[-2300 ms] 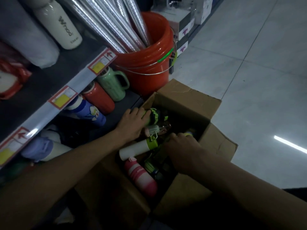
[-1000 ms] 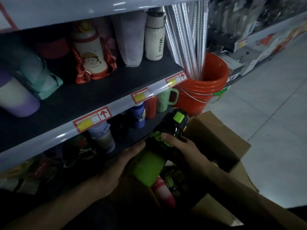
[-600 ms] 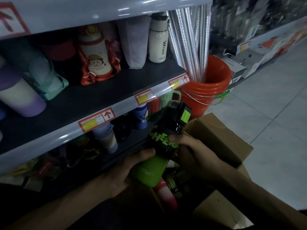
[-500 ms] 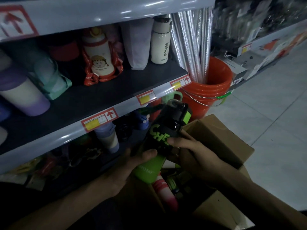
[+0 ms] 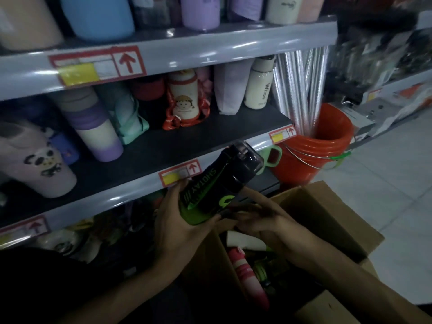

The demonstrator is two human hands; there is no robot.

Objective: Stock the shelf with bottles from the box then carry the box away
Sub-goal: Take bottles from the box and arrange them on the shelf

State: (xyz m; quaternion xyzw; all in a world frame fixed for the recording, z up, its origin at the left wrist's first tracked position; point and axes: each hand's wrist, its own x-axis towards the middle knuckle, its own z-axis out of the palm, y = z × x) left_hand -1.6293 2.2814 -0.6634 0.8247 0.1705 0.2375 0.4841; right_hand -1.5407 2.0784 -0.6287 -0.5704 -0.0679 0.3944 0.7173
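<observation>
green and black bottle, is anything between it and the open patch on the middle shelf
Nothing visible. The green and black bottle, gripped by the left hand, sits just in front of the shelf edge; the bare dark patch behind it is open. The cartoon bottle stands further back.

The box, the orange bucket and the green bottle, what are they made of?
The box: matte brown cardboard, creased flaps. The orange bucket: probably plastic, smooth and glossy, with a thin wire handle. The green bottle: likely plastic, shiny dark see-through cap; too dim to be sure.
</observation>
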